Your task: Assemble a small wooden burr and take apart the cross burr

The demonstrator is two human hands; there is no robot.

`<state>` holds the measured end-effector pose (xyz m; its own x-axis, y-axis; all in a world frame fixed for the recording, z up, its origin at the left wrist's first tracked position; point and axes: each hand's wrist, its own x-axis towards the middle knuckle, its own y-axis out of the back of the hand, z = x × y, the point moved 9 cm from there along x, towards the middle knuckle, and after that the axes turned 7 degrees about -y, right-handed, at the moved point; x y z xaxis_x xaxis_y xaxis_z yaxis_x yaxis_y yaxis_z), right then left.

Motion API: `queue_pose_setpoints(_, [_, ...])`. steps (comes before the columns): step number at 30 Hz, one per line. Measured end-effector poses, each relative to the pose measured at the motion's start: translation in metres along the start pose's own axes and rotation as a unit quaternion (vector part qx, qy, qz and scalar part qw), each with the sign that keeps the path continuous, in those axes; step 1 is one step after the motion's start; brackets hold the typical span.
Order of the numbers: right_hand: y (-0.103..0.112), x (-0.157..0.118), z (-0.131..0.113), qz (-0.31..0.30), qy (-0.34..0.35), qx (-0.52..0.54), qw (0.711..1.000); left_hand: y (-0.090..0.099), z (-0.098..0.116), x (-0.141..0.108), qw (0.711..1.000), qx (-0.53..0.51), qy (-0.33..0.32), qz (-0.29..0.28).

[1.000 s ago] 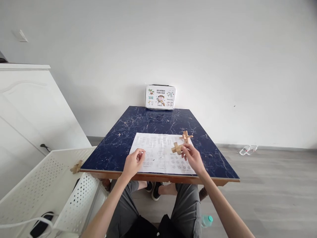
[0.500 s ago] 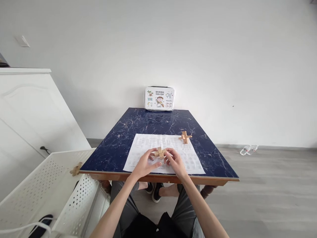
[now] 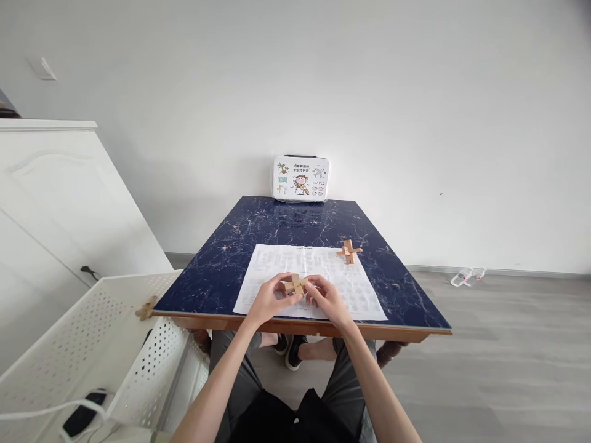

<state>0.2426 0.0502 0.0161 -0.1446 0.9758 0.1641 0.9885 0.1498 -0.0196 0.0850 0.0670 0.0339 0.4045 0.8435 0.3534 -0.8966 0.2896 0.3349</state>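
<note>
Between my two hands is a wooden burr puzzle [image 3: 297, 285] made of interlocking blocks, held just above a printed paper sheet [image 3: 249, 295]. My left hand [image 3: 270, 301] grips its left side, the thumb at the front edge and the fingers behind. From the other side my right hand [image 3: 327, 298] pinches the right end of the puzzle with thumb and forefinger. A second wooden burr puzzle [image 3: 349, 252] rests at the sheet's upper right corner, apart from both hands.
The dark blue marbled table [image 3: 217, 246] carries the sheet. A white case with cartoon prints [image 3: 301, 178] stands at its back against the wall. To the left are a white perforated basket [image 3: 60, 332] and a white cabinet [image 3: 60, 184]. Clear plastic bottles [image 3: 468, 277] lie on the floor.
My left fingers have closed in on the puzzle, which has turned slightly in my hands. My right hand keeps its pinch. The whole view has shifted a little.
</note>
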Motion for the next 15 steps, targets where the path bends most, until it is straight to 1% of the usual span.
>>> queue_pose_setpoints(10, [0.0002, 0.0004, -0.0001, -0.016, 0.016, -0.016, 1.0, -0.0019, 0.0076, -0.002, 1.0, 0.022, -0.015, -0.001])
queue_pose_setpoints(15, [0.001, 0.0018, 0.0029, -0.009, 0.018, -0.016, 1.0, -0.0014, 0.0056, -0.0013, 0.999, 0.036, -0.019, 0.007])
